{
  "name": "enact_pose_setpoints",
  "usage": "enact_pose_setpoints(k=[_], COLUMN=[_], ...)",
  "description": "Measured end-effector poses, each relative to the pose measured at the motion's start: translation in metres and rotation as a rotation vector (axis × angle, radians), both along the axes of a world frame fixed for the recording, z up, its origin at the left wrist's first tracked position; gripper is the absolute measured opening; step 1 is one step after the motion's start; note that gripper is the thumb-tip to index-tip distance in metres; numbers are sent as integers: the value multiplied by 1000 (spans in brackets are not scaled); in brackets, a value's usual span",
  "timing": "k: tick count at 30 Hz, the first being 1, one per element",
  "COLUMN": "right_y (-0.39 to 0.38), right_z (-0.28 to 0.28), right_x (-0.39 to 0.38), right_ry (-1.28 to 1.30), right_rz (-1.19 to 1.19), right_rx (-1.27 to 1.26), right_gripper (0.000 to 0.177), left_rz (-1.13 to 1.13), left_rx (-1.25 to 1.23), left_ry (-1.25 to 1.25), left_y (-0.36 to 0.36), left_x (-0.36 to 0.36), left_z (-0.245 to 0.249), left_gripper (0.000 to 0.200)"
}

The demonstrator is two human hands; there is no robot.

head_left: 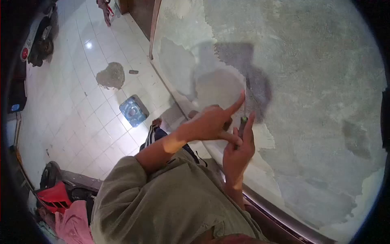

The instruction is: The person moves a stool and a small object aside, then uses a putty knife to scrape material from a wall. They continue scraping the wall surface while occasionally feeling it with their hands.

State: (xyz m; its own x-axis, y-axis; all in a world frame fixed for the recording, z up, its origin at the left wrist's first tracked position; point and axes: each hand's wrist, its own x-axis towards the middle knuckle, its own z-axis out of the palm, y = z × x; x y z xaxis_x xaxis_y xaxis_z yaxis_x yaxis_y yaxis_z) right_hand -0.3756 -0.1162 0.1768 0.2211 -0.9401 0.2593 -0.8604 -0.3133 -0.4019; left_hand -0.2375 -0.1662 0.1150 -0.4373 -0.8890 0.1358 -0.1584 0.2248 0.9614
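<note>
My left hand [209, 124] is in front of a wall [321, 81] with patchy grey plaster. Its index finger points up along the wall and its other fingers are curled. The left thumb reaches across to my right hand [239, 156], touching or nearly touching it. Closed in the right hand is a small dark tool handle with a green end [243, 120]; the rest of the tool is hidden or too indistinct to make out. A shadow falls on the wall behind both hands.
A blue stool-like object [134, 110] stands on the white tiled floor [81, 122]. Beyond it lie a grey mortar-like patch [110, 76] and a small dark block [133, 72]. A metal rail [280, 219] runs below the wall. Pink cloth [75, 219] and a motorbike [40, 42] are at left; another person's leg [106, 14] shows above.
</note>
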Motion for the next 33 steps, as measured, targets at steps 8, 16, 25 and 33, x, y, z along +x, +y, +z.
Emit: enact_pose_setpoints(k=[8,16,25,33], right_y=[-8,9,0,-2], right_z=[-8,19,3,-8], right_x=[9,11,-7,-2], right_ry=[-49,-17,-185,-246], right_rz=[21,-144,-105,-65], right_rx=[10,104,73,-35], right_gripper=[68,67,65,70], left_rz=[-3,-87,-99,64], left_rx=[81,9,186,127], left_ry=[11,53,77,86], left_y=[-3,0,3,1], left_x=[20,0,-6,-7], left_z=[5,1,18,3], left_gripper=[125,123,119,118])
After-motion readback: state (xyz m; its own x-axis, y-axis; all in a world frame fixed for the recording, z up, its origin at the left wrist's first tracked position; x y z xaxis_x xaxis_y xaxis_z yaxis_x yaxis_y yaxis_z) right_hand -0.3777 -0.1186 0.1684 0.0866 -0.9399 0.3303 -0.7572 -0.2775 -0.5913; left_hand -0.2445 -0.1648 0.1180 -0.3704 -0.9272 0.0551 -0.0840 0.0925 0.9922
